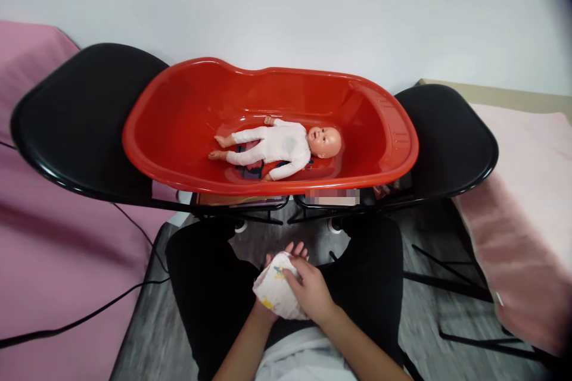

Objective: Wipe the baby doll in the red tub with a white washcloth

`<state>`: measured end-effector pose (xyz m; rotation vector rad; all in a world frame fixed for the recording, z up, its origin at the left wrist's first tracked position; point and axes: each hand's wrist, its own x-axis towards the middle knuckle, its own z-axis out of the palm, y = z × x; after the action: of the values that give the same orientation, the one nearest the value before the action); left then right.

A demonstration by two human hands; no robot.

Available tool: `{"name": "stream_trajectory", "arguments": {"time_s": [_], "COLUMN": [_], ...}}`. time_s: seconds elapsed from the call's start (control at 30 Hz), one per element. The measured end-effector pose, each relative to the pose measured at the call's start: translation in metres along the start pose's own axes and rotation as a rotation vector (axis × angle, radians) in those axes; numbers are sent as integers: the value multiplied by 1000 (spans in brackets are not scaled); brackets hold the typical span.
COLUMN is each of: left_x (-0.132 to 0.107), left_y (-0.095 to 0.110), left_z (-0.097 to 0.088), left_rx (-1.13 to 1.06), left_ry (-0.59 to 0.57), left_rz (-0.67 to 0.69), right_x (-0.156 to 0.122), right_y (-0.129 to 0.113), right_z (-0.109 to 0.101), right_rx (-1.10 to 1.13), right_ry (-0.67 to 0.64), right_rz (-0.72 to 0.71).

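Observation:
A folded white cloth (277, 287) with small yellow and blue prints is held between my hands above my lap. My left hand (298, 249) supports it from below; its fingertips show past the far edge and the palm is hidden. From the right, my right hand (313, 292) grips the cloth, with thumb and fingers pressed on its top. Beyond my knees, a baby doll (286, 143) in a white suit lies on its back in a red baby bathtub (187, 95). Its head points right and its feet point left.
The tub rests between two black seats, one left (84, 113) and one right (451, 137). Pink cloth (53, 286) covers a surface at left, with a black cable (89, 315) across it. A pale pink sheet (522, 190) hangs at right. A white wall rises behind.

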<state>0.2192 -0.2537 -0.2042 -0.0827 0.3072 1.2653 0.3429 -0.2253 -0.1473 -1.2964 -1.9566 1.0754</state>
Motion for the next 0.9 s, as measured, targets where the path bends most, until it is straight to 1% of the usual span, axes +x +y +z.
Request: {"name": "stream_trajectory", "arguments": {"time_s": [0.13, 0.23, 0.33, 0.4, 0.43, 0.53, 0.6, 0.67, 0.8, 0.83, 0.9], "left_x": [-5, -8, -10, -13, -15, -19, -21, -22, -23, -24, -24], "left_y": [9, 15, 15, 13, 12, 9, 9, 10, 15, 17, 25], "left_z": [10, 13, 15, 18, 21, 31, 37, 44, 57, 60, 66], "left_rx": [-16, -13, 55, 132, 171, 267, 298, 314, 397, 442, 596], "left_ry": [69, 108, 103, 114, 138, 275, 338, 340, 296, 304, 369], "left_rz": [65, 137, 174, 141, 114, 46, 29, 6, -41, -51, -53], "right_x": [1, 3, 4, 3, 2, 0, 0, 1, 2, 2, 2], "right_y": [-4, 1, 12, 18, 21, 25, 25, 24, 18, 16, 13], "right_z": [-5, -13, -21, -24, -24, -24, -23, -22, -22, -22, -24], "right_rx": [-62, 13, 87, 68, 46, 18, 36, 43, 24, 27, 27], "right_ry": [47, 8, -28, -10, 4, 52, 52, 21, -24, -27, -36], "right_rz": [-24, -53, -56, -60, -67, -80, -82, -99, -126, -125, -129]}}
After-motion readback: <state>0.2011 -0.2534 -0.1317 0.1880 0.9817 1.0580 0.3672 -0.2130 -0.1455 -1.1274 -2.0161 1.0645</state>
